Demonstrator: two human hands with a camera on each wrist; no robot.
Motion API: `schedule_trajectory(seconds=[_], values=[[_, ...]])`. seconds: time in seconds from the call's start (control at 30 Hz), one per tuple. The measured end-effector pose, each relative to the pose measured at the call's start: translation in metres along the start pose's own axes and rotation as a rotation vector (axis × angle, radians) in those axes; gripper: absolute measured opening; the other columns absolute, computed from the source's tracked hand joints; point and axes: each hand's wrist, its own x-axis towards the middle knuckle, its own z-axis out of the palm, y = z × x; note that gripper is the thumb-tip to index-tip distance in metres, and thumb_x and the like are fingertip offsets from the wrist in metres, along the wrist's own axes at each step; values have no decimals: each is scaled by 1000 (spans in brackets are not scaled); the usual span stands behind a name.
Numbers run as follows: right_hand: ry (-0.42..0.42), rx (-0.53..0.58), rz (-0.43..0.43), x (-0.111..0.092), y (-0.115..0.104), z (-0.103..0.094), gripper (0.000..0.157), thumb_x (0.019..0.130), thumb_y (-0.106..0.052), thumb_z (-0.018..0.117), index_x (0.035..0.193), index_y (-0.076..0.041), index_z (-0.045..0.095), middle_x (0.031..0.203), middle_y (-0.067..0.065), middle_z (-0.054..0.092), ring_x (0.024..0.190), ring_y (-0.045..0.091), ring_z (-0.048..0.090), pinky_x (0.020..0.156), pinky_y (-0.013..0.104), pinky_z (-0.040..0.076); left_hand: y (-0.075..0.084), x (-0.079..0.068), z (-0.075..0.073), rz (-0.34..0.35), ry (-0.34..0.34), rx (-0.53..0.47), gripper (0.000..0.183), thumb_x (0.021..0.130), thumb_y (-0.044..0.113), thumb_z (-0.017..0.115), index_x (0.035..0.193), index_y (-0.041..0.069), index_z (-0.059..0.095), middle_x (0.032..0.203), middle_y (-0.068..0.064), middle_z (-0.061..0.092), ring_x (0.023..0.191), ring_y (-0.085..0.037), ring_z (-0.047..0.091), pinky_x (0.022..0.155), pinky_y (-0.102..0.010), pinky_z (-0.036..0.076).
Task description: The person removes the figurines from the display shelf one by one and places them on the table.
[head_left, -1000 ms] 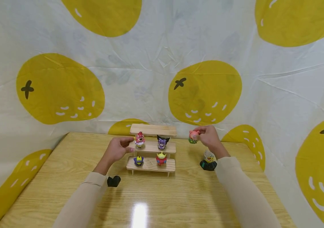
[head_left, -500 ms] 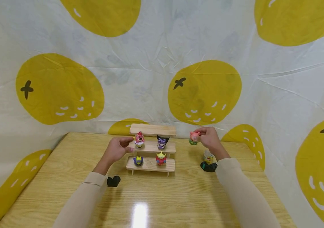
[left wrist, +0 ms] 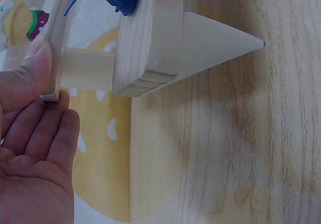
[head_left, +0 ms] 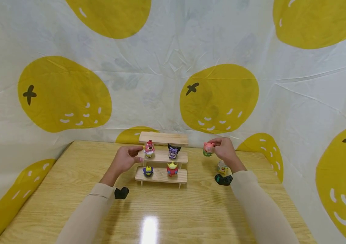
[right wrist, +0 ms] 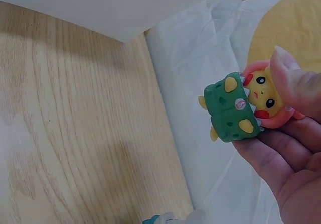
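In the head view my left hand [head_left: 125,159] grips the left end of the middle tier of a three-tier wooden display stand [head_left: 160,156]. The left wrist view shows the thumb over the tier's edge and fingers beneath it. To the right of the stand, my right hand [head_left: 224,149] pinches a small toy figurine [right wrist: 246,101] with a yellow face, pink hood and green body, held above the table. A pink bear figurine [head_left: 149,149] and a purple-and-black figurine [head_left: 173,152] stand on the middle tier. Below are a blue-and-yellow figurine [head_left: 148,171] and a red figurine with a yellow-green head [head_left: 172,169].
Behind my right wrist stands a partly hidden white-and-yellow figurine [head_left: 221,167]. The black wrist devices [head_left: 121,193] hang by my sleeves. A lemon-patterned cloth [head_left: 148,84] encloses the wooden table [head_left: 160,206] at the back and sides.
My right hand has drifted slightly down and to the right with the figurine. The left hand stays on the stand, and the figurines on the tiers have not moved.
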Motion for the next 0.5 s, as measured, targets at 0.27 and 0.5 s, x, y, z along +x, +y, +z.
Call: schedule_trajectory(seconds=[0.27, 0.5], values=[[2, -6, 15, -1, 0, 3, 34, 97, -4, 70, 129, 9, 69, 131, 30, 67, 106, 28, 63, 79, 19, 56, 0, 1, -1, -11, -4, -2, 48, 96, 6, 74, 142, -1, 63, 146, -21, 63, 137, -39, 60, 115, -50, 51], [-14, 6, 9, -2, 4, 4, 32, 97, -8, 73, 125, 8, 71, 120, 26, 73, 99, 23, 62, 79, 21, 54, 0, 1, -1, -20, 2, -13, 48, 95, 5, 74, 141, -1, 63, 145, -20, 64, 137, -40, 60, 115, -50, 51]])
